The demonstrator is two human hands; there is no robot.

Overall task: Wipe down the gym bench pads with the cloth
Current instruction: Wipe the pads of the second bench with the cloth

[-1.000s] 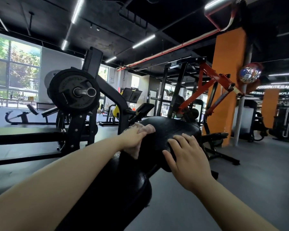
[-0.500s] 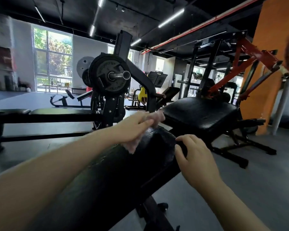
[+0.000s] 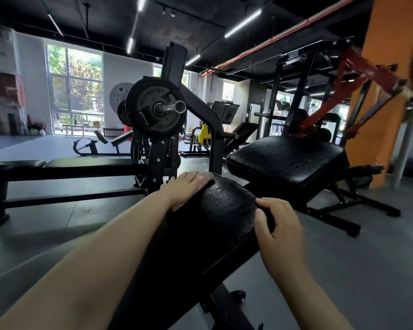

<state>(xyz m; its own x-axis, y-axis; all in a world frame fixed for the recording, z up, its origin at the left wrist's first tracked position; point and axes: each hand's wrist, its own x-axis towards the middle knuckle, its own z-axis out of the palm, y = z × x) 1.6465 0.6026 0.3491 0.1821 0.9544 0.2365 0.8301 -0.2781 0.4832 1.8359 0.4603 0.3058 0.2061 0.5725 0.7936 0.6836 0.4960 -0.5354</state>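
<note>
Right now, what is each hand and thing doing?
Left hand: flat on the near pad's far left edge, pressing the cloth.
Cloth: mostly hidden under the left hand.
Right hand: fingers curled over the near pad's right edge.
Near pad: tilted.
Far pad: untouched.
Plate: loaded on its bar.

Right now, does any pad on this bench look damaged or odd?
Yes. The near pad has a rough, cracked-looking surface between the left hand and right hand; the seat pad beyond looks equally worn.
</note>
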